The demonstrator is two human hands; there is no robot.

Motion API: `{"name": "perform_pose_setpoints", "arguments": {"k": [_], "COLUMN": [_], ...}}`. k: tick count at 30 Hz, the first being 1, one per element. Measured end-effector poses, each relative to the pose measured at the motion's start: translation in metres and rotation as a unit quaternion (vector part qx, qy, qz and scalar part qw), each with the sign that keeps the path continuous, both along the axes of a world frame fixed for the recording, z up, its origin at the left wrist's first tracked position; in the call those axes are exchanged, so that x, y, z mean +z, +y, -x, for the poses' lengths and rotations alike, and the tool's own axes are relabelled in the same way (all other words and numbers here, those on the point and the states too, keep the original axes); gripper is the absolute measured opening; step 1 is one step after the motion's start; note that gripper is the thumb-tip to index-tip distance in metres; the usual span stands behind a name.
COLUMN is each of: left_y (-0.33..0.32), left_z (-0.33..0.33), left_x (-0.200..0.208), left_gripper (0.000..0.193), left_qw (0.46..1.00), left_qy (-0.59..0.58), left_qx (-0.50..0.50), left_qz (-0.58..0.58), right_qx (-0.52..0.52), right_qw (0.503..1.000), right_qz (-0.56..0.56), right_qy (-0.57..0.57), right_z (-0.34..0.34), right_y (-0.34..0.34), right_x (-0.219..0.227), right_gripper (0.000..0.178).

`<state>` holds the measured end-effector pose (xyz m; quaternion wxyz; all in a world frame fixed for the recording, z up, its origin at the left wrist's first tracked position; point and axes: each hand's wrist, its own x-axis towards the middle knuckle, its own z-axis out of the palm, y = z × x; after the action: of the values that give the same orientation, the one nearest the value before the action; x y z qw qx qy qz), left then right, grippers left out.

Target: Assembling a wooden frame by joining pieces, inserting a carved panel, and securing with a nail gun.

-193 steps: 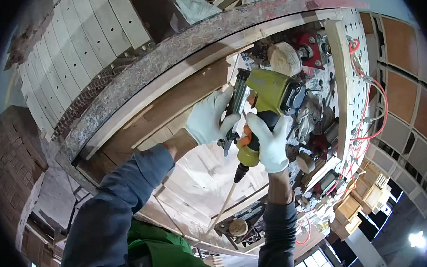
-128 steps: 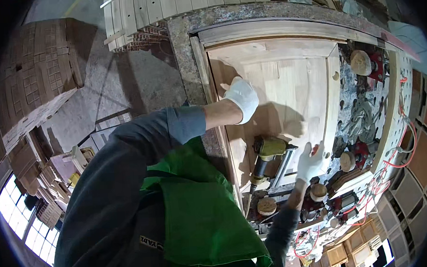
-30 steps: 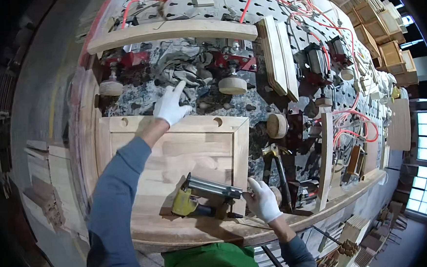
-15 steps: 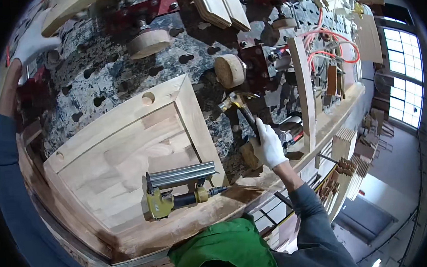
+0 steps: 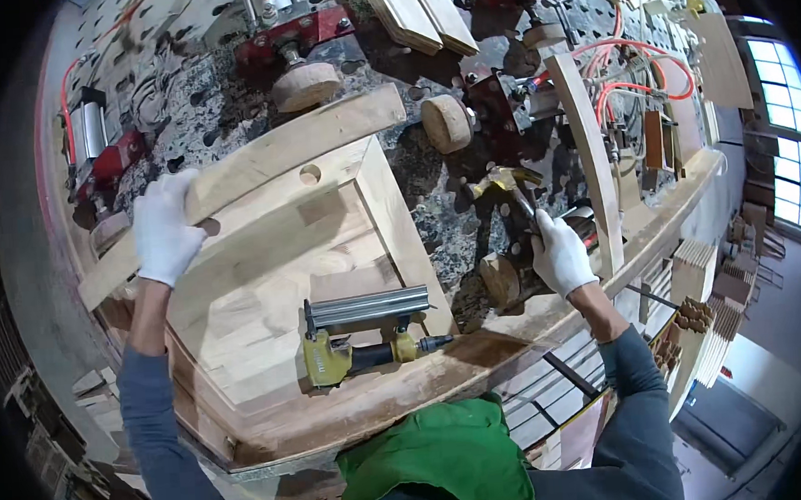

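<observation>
My left hand (image 5: 166,228), in a white glove, is closed round a curved wooden strip (image 5: 293,146). The strip lies over or just above the arched edge of a wooden panel (image 5: 304,247); whether they touch I cannot tell. A round hole shows in the panel's frame. On the right, my gloved right hand (image 5: 561,254) grips a claw hammer (image 5: 511,188), its yellowish head pointing away from me. A yellow nail gun (image 5: 356,349) with a silver magazine rests on the panel's near part.
Red clamps with round wooden pads (image 5: 306,86) stand on the perforated metal table (image 5: 435,216). Another curved wooden piece (image 5: 587,156) stands at the right, near orange air hoses (image 5: 654,51). Two pale boards (image 5: 409,16) lie at the back. A wooden rail (image 5: 507,340) edges the near side.
My left hand has brought the curved strip from the far left to the panel's arched edge. The hammer has shifted slightly right in my right hand. The view has turned somewhat.
</observation>
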<state>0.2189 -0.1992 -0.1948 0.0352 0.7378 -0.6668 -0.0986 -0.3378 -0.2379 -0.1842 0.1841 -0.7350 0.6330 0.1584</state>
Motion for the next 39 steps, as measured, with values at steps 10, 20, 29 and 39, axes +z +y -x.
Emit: {"name": "perform_pose_setpoints", "arguments": {"k": [10, 20, 29, 39], "left_y": [-0.012, -0.008, 0.060, 0.325], "left_z": [-0.021, -0.014, 0.057, 0.254], "left_x": [-0.094, -0.088, -0.069, -0.027], "left_gripper": [0.071, 0.072, 0.077, 0.055], "left_qw": [0.998, 0.992, 0.985, 0.927], "left_qy": [0.030, 0.079, 0.078, 0.312], "left_qx": [0.013, 0.053, 0.136, 0.164], "left_qz": [-0.044, -0.079, 0.076, 0.130], "right_qx": [0.054, -0.129, -0.087, 0.002], "right_qw": [0.939, 0.966, 0.934, 0.985], "right_qz": [0.340, 0.171, 0.100, 0.132], "right_qy": [0.026, -0.146, -0.332, -0.108], "right_z": [0.105, 0.125, -0.047, -0.093], "right_y": [-0.055, -0.078, 0.043, 0.089], "right_x": [0.004, 0.048, 0.071, -0.062], "right_gripper": [0.055, 0.049, 0.039, 0.038]}}
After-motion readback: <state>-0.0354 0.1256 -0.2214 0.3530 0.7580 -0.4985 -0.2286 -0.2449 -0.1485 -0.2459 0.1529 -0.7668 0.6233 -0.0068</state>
